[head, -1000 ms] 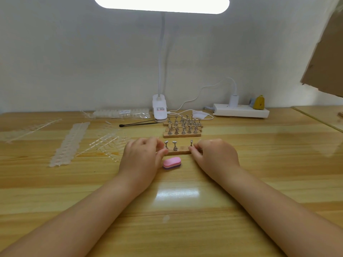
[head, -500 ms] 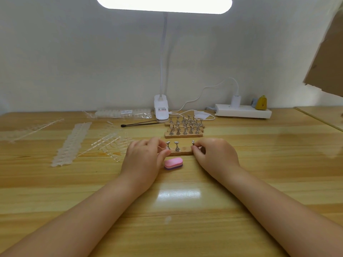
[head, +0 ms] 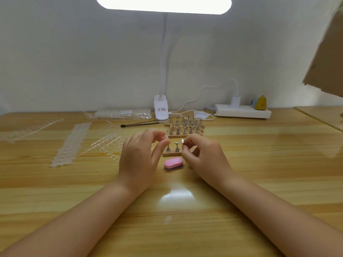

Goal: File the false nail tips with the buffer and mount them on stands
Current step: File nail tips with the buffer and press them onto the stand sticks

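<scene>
A short wooden base [head: 171, 154] lies at the table's centre with two metal stands [head: 177, 147] upright on it. My right hand [head: 202, 158] is over the base's right end and pinches a third small metal stand [head: 182, 141], lifted just above the base. My left hand [head: 139, 156] hovers at the base's left end with thumb and forefinger tips close together. Motion blur hides whether anything is between them. The pink buffer [head: 173, 163] lies on the table just in front of the base, between my hands.
More stands on wooden bases [head: 185, 127] sit behind. Strips of clear nail tips [head: 71, 143] and empty clear sprues [head: 107, 143] lie to the left, with a bag of tips [head: 122, 114], black tweezers [head: 139, 124] and the lamp clip [head: 161, 110] behind them. A power strip [head: 241, 111] is at the back right.
Both hands have risen off the wooden base. My right hand has lifted the rightmost metal stand up from it; my left hand has let go of the base's left end.
</scene>
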### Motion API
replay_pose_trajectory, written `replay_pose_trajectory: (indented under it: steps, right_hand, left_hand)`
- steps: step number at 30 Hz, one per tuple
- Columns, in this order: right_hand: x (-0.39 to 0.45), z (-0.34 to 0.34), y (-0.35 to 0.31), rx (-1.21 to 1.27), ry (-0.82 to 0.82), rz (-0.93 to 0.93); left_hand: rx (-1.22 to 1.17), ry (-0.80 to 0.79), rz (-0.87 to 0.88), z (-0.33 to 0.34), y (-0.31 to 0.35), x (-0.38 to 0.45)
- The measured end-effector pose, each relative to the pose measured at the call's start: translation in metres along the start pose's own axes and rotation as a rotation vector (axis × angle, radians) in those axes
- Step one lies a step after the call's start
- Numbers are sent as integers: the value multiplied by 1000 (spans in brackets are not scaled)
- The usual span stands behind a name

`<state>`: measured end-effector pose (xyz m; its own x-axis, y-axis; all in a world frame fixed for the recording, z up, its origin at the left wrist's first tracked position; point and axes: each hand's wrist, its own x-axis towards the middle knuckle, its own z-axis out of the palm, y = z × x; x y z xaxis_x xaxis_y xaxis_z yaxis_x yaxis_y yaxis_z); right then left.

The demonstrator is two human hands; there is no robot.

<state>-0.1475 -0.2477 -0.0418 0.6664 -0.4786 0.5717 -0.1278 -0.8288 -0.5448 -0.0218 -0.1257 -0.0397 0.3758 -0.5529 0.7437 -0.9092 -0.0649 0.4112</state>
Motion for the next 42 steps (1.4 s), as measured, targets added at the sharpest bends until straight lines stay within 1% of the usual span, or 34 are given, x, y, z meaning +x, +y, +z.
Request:
replay_pose_trajectory:
  steps: [2, 4, 7, 15, 26, 35, 38, 42]
  right_hand:
    - [-2, 3, -4, 63, -17, -25]
    - [-3, 5, -5, 56, -2, -83]
    - [-2, 5, -5, 50, 6, -127]
    - [-3, 5, -3, 47, 24, -162]
    - [-4, 5, -3, 132, 13, -160]
    - [-2, -2, 0, 18, 21, -345]
    - [-1, -1, 0, 17, 35, -337]
    - [-2, 0, -1, 88, 49, -291]
  left_hand:
    - [13, -41, 43, 0, 2, -1]
    - [42, -92, 75, 1, 3, -2]
    - [65, -122, 70, 0, 2, -2]
    - [69, -123, 64, 0, 3, -1]
    - [32, -98, 52, -1, 2, -1]
    - [-79, -93, 3, -1, 3, 1]
    - [-89, -96, -3, 0, 3, 1]
    - [-115, -100, -12, -1, 3, 1]
